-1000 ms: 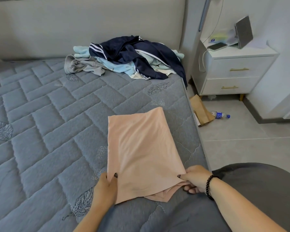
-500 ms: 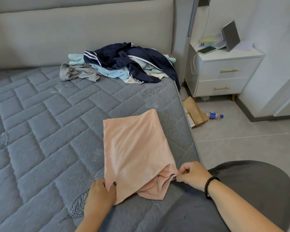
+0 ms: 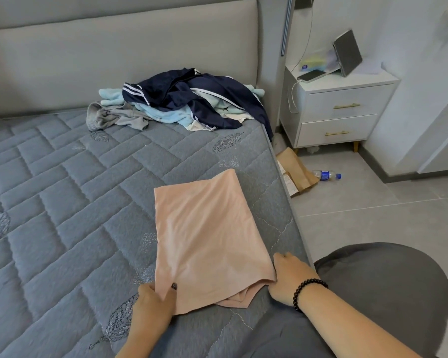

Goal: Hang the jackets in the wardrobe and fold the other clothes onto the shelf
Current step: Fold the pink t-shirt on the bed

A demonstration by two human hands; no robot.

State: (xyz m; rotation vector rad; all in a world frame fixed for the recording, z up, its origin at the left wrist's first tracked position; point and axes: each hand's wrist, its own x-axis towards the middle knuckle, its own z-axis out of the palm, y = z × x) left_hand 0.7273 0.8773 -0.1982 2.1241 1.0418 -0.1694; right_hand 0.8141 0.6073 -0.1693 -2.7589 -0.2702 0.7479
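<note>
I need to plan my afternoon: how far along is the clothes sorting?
Early stage. Nothing visibly finished: no wardrobe or shelf is in view. In hand: the pink garment, partly folded on the mattress, with the left hand pinching its near corner and the right hand at its other corner. Left: the clothes pile by the headboard, including a navy jacket.

Folded pink garment (image 3: 207,239) flat on mattress (image 3: 62,202), left hand (image 3: 154,303) pinching its near-left corner, right hand (image 3: 289,277) at its near-right corner, clothes pile (image 3: 181,102) beyond garment by headboard (image 3: 114,60)
</note>
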